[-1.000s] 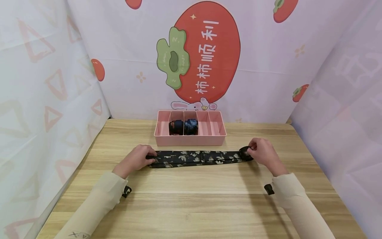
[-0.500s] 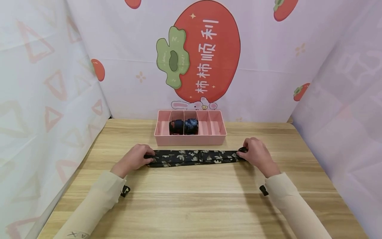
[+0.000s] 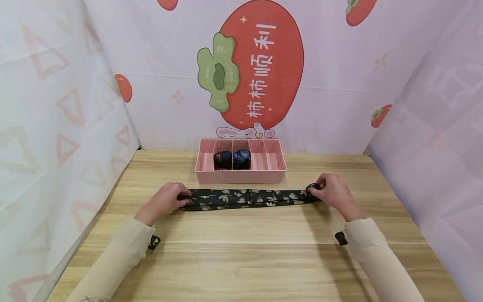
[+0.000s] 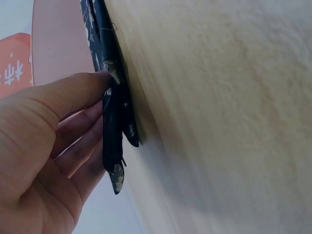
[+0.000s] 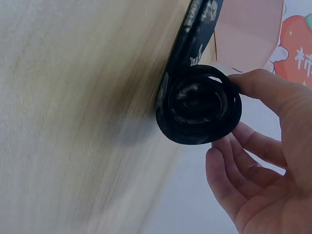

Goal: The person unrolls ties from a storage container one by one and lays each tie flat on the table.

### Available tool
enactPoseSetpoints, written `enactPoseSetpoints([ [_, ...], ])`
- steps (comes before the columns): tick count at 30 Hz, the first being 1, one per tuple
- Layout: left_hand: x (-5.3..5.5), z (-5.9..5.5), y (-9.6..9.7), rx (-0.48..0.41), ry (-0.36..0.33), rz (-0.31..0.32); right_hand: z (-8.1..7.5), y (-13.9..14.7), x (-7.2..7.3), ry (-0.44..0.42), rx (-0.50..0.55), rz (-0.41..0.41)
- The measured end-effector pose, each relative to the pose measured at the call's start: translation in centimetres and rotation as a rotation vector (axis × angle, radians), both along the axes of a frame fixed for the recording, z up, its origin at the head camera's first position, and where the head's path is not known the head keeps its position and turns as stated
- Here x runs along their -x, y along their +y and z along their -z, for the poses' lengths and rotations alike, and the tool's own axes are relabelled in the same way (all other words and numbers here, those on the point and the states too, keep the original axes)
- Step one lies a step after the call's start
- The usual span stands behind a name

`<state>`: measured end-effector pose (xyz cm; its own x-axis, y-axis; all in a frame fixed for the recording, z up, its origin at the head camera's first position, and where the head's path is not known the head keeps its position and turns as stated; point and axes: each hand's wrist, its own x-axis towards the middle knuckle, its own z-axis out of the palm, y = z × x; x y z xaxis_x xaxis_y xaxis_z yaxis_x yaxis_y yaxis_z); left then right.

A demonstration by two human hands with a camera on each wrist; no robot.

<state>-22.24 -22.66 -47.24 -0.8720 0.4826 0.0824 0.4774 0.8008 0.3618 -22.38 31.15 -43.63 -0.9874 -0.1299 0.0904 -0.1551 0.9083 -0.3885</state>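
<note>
A black necktie (image 3: 226, 199) with pale flowers lies stretched across the table, back side up, its seam running lengthwise. My left hand (image 3: 166, 202) pinches the wide end between thumb and fingers; in the left wrist view the folded tip of the necktie (image 4: 113, 141) hangs past the fingers. At the other end the tie is wound into a coil (image 5: 197, 105). My right hand (image 3: 336, 195) holds this coil, the thumb or forefinger against its upper side and the other fingers loosely bent beside it. Part of the right hand's grip is hidden behind the coil.
A pink divided box (image 3: 241, 178) stands just behind the necktie. Two of its compartments hold rolled fabric pieces, one dark with orange (image 3: 223, 160) and one blue patterned (image 3: 241, 159). A printed cloth (image 3: 158, 109) hangs behind the wooden table (image 3: 241, 260).
My right hand went left with the coil, then came back right. My left hand and the wide end shifted slightly left. The box has stayed put.
</note>
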Motion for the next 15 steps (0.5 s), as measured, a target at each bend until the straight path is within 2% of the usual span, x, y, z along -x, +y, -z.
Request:
enactPoseSetpoints([
  [7,-0.1,-0.1,-0.5,0.004,-0.003,-0.019,0.0,1.1,0.1,-0.036,0.028,0.047],
  [15,-0.2,-0.5,-0.6,0.011,-0.025,-0.03,0.3,1.6,0.3,0.001,0.029,0.051],
])
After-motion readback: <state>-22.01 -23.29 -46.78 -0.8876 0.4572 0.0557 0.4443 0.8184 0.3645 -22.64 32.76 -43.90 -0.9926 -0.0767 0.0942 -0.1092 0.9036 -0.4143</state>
